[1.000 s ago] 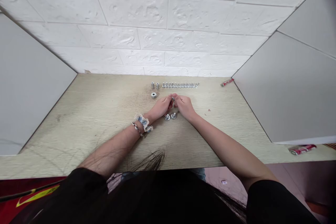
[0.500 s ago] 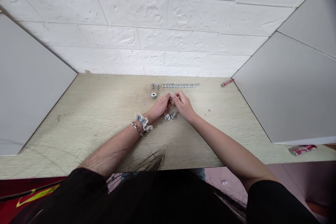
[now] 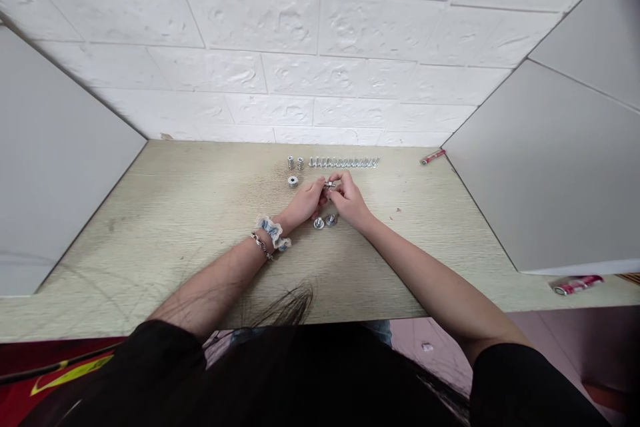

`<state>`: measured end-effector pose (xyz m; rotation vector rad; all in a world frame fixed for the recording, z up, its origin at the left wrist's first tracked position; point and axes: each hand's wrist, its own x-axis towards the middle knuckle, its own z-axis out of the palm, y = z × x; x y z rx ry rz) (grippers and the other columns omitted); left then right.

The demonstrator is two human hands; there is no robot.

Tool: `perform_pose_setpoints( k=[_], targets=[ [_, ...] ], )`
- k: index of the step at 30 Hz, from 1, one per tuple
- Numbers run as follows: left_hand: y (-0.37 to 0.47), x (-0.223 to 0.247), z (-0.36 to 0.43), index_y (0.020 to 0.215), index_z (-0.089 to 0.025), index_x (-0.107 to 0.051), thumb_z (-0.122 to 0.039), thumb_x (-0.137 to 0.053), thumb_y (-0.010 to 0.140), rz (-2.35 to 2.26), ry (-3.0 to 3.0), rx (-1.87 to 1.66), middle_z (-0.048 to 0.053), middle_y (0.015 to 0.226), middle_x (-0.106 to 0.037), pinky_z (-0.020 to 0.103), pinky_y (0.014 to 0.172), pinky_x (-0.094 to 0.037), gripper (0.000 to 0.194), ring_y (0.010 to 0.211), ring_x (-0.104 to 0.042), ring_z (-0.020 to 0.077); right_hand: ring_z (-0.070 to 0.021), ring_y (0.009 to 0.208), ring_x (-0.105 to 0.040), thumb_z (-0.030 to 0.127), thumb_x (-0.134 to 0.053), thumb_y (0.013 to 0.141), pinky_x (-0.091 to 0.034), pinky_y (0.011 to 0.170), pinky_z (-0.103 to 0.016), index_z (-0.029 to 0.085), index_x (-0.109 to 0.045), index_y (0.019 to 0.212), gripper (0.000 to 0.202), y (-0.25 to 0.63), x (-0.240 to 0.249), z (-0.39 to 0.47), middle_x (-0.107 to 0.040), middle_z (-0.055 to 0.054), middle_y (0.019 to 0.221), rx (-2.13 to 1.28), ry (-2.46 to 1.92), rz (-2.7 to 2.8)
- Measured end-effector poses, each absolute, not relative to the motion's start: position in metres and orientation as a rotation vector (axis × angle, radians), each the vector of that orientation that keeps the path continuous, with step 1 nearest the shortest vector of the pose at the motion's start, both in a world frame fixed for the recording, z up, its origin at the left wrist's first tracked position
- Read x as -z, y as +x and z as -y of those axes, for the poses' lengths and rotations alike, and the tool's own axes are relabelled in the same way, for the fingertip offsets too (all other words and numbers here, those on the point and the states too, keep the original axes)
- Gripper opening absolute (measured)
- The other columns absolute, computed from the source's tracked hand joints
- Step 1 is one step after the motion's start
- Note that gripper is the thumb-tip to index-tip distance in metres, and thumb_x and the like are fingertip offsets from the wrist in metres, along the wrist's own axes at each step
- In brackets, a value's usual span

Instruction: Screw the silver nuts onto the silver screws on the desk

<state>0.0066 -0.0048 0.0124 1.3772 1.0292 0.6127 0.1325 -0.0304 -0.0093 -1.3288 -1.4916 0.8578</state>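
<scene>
My left hand [image 3: 307, 201] is closed on a small silver bolt [image 3: 329, 184], which sticks out to the right past its thumb and finger. My right hand [image 3: 350, 201] is closed too, its curled fingers at the free end of the same bolt; a small nut-like piece seems to sit there, partly hidden. Just below the hands, a bolt with a wide washer [image 3: 319, 223] stands head down, shank up. Beside it is a second bolt with washer [image 3: 331, 220]. Left of my fingers lies a short stack of washers [image 3: 293, 181].
Two small stacks of nuts [image 3: 291, 163] stand near the wall. Right of them runs a row of upright bolts [image 3: 345, 163]. A red battery [image 3: 433, 157] lies by the right panel [image 3: 550, 167], another red battery [image 3: 579, 285] by the front edge. A grey panel [image 3: 65, 167] bounds the left.
My right fingers have shifted slightly right and opened a little around the bolt's end, so more of the metal shows. My left hand has stayed in place.
</scene>
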Motion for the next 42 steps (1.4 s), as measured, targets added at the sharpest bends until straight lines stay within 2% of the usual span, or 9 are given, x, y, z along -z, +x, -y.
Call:
perform_pose_setpoints(
  k=[5,13,17,21,24,27,34,38,42],
  targets=[
    [0.0060,-0.0091,0.0034,0.061,-0.015,-0.040,-0.043,-0.026,0.091,-1.007,1.357,-0.635,-0.003,0.055,-0.037,0.017,0.030,-0.028,0.043,0.036,-0.033,0.0039,-0.0125,0.062,-0.049,0.036,-0.047,0.080,-0.038,0.063,-0.027,0.022,-0.043,0.084,0.016,0.1328,0.0104,0.0286,-0.051,0.004,0.068,-0.797,-1.345,1.449],
    [0.0055,-0.0099,0.0053,0.060,-0.017,-0.040,-0.043,-0.026,0.091,-1.001,1.445,-0.574,-0.003,0.053,-0.038,0.017,0.031,-0.027,0.043,0.036,-0.033,0.0043,-0.0139,0.060,-0.051,0.061,-0.034,0.082,-0.037,0.063,-0.027,0.019,-0.050,0.059,0.050,0.1355,0.0113,0.0261,-0.053,0.001,0.057,-0.893,-1.360,1.512],
    [0.0059,-0.0108,0.0055,0.060,-0.017,-0.038,-0.041,-0.025,0.092,-1.006,1.451,-0.565,-0.003,0.052,-0.037,0.017,0.031,-0.027,0.042,0.036,-0.032,0.0045,-0.0135,0.059,-0.051,0.057,-0.038,0.082,-0.037,0.061,-0.027,0.019,-0.049,0.060,0.045,0.1354,0.0131,0.0261,-0.053,0.001,0.057,-0.894,-1.378,1.516],
    [0.0063,-0.0102,0.0048,0.059,-0.017,-0.039,-0.042,-0.025,0.092,-1.014,1.448,-0.588,-0.003,0.053,-0.038,0.017,0.032,-0.027,0.043,0.036,-0.033,0.0043,-0.0117,0.058,-0.049,0.039,-0.049,0.079,-0.038,0.059,-0.026,0.023,-0.041,0.081,0.018,0.1342,0.0171,0.0265,-0.051,0.005,0.065,-0.859,-1.273,1.436],
    [0.0061,-0.0109,0.0053,0.060,-0.016,-0.040,-0.042,-0.025,0.092,-0.995,1.433,-0.591,-0.003,0.053,-0.037,0.017,0.032,-0.027,0.043,0.036,-0.032,0.0042,-0.0106,0.057,-0.048,0.031,-0.050,0.077,-0.038,0.058,-0.025,0.025,-0.035,0.086,0.019,0.1334,0.0170,0.0275,-0.049,0.007,0.067,-0.908,-1.197,1.370],
    [0.0056,-0.0120,0.0060,0.062,-0.017,-0.040,-0.042,-0.025,0.092,-1.001,1.422,-0.586,-0.003,0.053,-0.037,0.018,0.031,-0.027,0.042,0.036,-0.032,0.0045,-0.0106,0.055,-0.046,0.038,-0.045,0.081,-0.038,0.059,-0.025,0.023,-0.037,0.080,0.017,0.1329,0.0132,0.0282,-0.047,0.006,0.062,-0.888,-1.275,1.365],
    [0.0049,-0.0114,0.0060,0.063,-0.017,-0.041,-0.043,-0.024,0.091,-1.007,1.467,-0.576,-0.003,0.054,-0.038,0.018,0.032,-0.028,0.042,0.037,-0.033,0.0055,-0.0132,0.058,-0.049,0.062,-0.034,0.081,-0.038,0.060,-0.027,0.020,-0.047,0.058,0.051,0.1322,0.0093,0.0263,-0.052,0.001,0.056,-0.827,-1.405,1.436],
    [0.0054,-0.0116,0.0062,0.061,-0.018,-0.039,-0.042,-0.025,0.091,-1.003,1.492,-0.562,-0.002,0.053,-0.037,0.018,0.032,-0.028,0.041,0.038,-0.032,0.0057,-0.0138,0.058,-0.050,0.059,-0.033,0.083,-0.039,0.061,-0.027,0.020,-0.044,0.054,0.050,0.1333,0.0106,0.0256,-0.051,0.000,0.053,-0.847,-1.406,1.467],
    [0.0059,-0.0135,0.0069,0.060,-0.018,-0.037,-0.040,-0.024,0.092,-1.005,1.469,-0.573,-0.003,0.053,-0.036,0.018,0.032,-0.027,0.041,0.037,-0.032,0.0055,-0.0125,0.060,-0.050,0.041,-0.045,0.080,-0.039,0.060,-0.026,0.022,-0.043,0.074,0.021,0.1331,0.0132,0.0272,-0.053,0.003,0.065,-0.856,-1.340,1.449]
  ],
)
